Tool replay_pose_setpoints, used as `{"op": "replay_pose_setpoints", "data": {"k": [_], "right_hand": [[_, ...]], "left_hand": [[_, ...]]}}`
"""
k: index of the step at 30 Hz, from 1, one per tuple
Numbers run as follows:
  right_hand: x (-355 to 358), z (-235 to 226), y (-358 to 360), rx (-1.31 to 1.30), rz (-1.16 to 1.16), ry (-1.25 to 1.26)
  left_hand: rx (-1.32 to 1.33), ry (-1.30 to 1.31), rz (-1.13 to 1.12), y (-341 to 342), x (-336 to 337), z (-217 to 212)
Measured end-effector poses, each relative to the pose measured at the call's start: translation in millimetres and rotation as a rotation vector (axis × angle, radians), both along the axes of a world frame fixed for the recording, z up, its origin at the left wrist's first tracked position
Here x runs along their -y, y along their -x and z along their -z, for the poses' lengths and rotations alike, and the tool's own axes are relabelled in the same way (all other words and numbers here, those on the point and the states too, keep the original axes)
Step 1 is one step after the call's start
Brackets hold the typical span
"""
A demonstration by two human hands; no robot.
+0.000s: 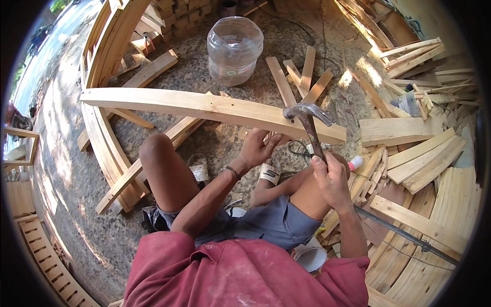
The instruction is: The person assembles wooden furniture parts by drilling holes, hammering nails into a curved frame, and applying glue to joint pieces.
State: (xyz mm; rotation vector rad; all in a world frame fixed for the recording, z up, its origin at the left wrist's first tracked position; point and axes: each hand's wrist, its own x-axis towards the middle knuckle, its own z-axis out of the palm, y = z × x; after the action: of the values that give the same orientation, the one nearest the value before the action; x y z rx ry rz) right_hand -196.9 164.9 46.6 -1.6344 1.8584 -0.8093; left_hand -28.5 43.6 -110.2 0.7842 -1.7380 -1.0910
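A long pale wooden beam (204,106) with several dark holes or nail marks runs across in front of me. Close against its lower edge, toward the right end, is my left hand (258,148); its fingers curl up to the wood and are partly hidden behind it. My right hand (332,179) is closed round the handle of a claw hammer (311,128). The hammer's metal head overlaps the beam's right part in view; whether it touches the wood I cannot tell.
A clear plastic container (235,51) stands beyond the beam, beside several short slats (280,81). Curved wooden frame pieces (115,153) lean at the left. Cut boards (401,130) pile up at the right, near a dark metal bar (409,236). A slatted wooden piece (53,266) lies lower left.
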Motion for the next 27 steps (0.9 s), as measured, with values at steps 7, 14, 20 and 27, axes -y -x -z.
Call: {"op": "replay_pose_setpoints", "data": {"k": [7, 14, 20, 27], "right_hand": [[3.1, 23.1, 4.3, 0.102, 0.025, -0.047], [-8.4, 31.9, 22.3, 0.137, 0.041, -0.096], [-12.2, 45.5, 21.8, 0.116, 0.086, -0.102], [-2.3, 32.4, 4.2, 0.077, 0.058, -0.041]], "left_hand": [[0.132, -0.077, 0.113, -10.3, 10.7, -20.5], [-0.14, -0.019, 0.001, -1.0, 0.0, 4.5], [0.308, 0.193, -0.064, -27.4, -22.1, -9.9], [0.526, 0.443, 0.173, -113.6, -2.0, -158.8]]}}
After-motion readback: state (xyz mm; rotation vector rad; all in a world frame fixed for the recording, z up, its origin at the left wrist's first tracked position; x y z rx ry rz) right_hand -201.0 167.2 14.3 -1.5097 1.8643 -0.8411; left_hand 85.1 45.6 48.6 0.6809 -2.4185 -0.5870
